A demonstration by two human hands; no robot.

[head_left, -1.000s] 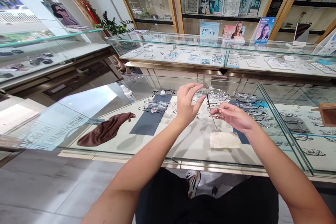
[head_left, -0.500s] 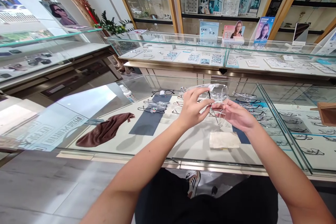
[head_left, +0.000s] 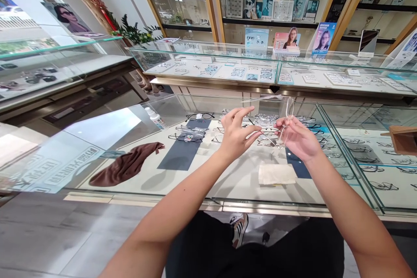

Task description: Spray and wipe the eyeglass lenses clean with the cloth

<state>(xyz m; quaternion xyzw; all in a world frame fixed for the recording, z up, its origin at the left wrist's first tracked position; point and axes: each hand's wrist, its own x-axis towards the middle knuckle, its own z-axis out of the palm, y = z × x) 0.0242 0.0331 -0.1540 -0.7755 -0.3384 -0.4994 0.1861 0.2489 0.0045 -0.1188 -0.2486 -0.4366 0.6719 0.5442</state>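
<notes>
A pair of clear-framed eyeglasses (head_left: 289, 107) is held up above the glass counter, its rim turned nearly edge-on. My right hand (head_left: 301, 139) grips it by the rim with thumb and fingers. My left hand (head_left: 239, 134) is closed at the thumb and middle finger on a thin temple arm with a dark tip, its index finger stretched out above. The fingers hide part of the frame. Below my hands lies a folded cream cloth (head_left: 277, 174) on the counter.
On the glass counter (head_left: 195, 193) are a brown cloth (head_left: 127, 165) and a white bottle (head_left: 155, 118). Rows of eyeglasses (head_left: 187, 135) show beneath the glass. A wooden object (head_left: 403, 140) stands at the right. Another display case (head_left: 208, 79) runs behind.
The eyeglasses have turned from facing me more broadly to nearly edge-on. My right hand has shifted slightly right, and my left hand slightly left.
</notes>
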